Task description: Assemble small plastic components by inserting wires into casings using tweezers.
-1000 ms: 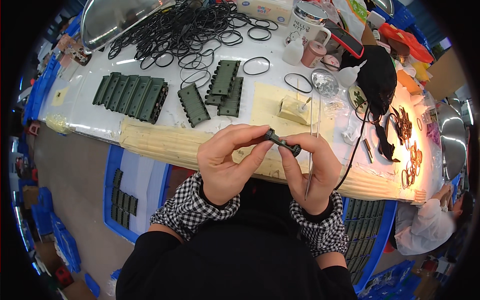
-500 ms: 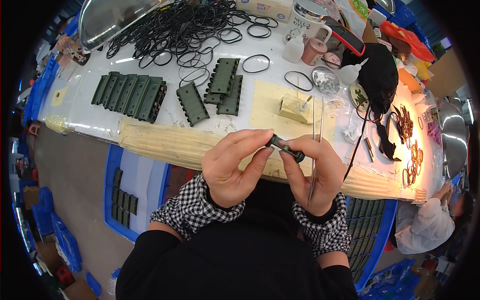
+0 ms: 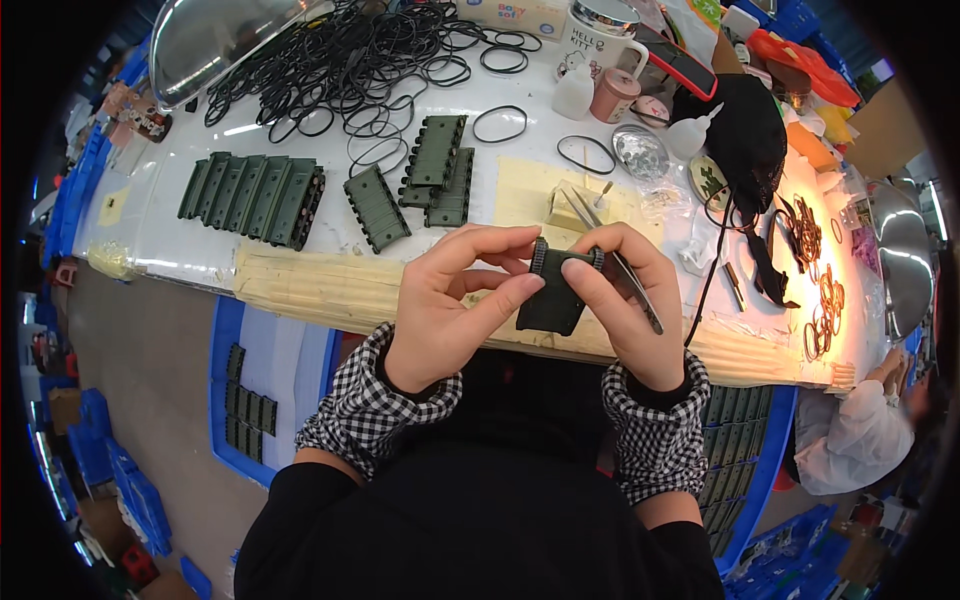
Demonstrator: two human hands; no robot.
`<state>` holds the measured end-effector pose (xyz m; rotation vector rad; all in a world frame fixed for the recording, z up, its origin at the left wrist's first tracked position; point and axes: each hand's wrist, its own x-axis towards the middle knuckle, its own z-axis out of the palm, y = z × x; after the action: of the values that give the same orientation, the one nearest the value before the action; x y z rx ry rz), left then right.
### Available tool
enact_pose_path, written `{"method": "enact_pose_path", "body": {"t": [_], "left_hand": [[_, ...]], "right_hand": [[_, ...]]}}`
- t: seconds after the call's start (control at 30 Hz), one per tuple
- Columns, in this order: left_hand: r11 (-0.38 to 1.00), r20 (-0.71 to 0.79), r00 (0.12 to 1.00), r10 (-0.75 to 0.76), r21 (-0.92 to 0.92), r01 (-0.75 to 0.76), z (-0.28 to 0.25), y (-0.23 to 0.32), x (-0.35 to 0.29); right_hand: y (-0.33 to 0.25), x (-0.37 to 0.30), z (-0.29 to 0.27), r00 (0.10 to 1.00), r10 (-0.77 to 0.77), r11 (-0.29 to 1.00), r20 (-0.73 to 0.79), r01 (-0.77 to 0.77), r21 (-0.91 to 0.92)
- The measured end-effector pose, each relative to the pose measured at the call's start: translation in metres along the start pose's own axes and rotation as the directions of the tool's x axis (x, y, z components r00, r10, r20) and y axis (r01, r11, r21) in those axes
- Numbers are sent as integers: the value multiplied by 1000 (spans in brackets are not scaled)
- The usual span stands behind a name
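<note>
A dark green plastic chassis piece [image 3: 548, 303], with toothed black wheels at its top corners, is held upright over the table's front edge. At its left edge, the thumb and fingers of my left hand [image 3: 447, 300] pinch it. My right hand [image 3: 640, 305] grips its upper right corner between thumb and forefinger, and also keeps a pair of metal tweezers [image 3: 634, 285] slanting across the fingers. Beyond my hands, several similar green pieces lie on the table: a row [image 3: 255, 198] at the left, a single piece [image 3: 377, 208] and a small overlapping stack [image 3: 437, 155].
A heap of black rubber loops [image 3: 345, 65] covers the back left. Behind my right hand stands a small cream block [image 3: 567, 210] on yellow paper. A mug [image 3: 597, 40], squeeze bottles and a black bag [image 3: 745, 140] crowd the right. Blue trays [image 3: 225, 400] with green pieces flank me below.
The chassis piece has been turned so its broad face shows, where before it was seen narrow. The tweezers have swung from near upright to a slant. Both hands still hold the piece.
</note>
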<state>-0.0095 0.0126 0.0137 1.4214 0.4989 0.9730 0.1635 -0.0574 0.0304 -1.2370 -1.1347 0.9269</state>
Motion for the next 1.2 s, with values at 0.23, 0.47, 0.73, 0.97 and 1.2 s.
{"method": "enact_pose_path", "body": {"t": [0.23, 0.47, 0.73, 0.97, 1.2], "left_hand": [[1000, 40, 999, -30, -3, 30, -6, 0, -4], [550, 442, 741, -506, -497, 672, -34, 10, -9], [602, 287, 817, -499, -564, 566, -53, 12, -24], [958, -540, 835, 104, 279, 61, -150, 46, -5], [332, -580, 770, 266, 805, 492, -313, 56, 31]], "right_hand": [[-3, -1, 4, 1000, 28, 999, 3, -28, 15], [-18, -12, 19, 642, -603, 335, 474, 742, -580], [-30, -27, 31, 686, -538, 484, 489, 727, -487], [-14, -29, 16, 811, -508, 563, 290, 568, -601], [-3, -28, 18, 798, -509, 556, 322, 591, -585]]}}
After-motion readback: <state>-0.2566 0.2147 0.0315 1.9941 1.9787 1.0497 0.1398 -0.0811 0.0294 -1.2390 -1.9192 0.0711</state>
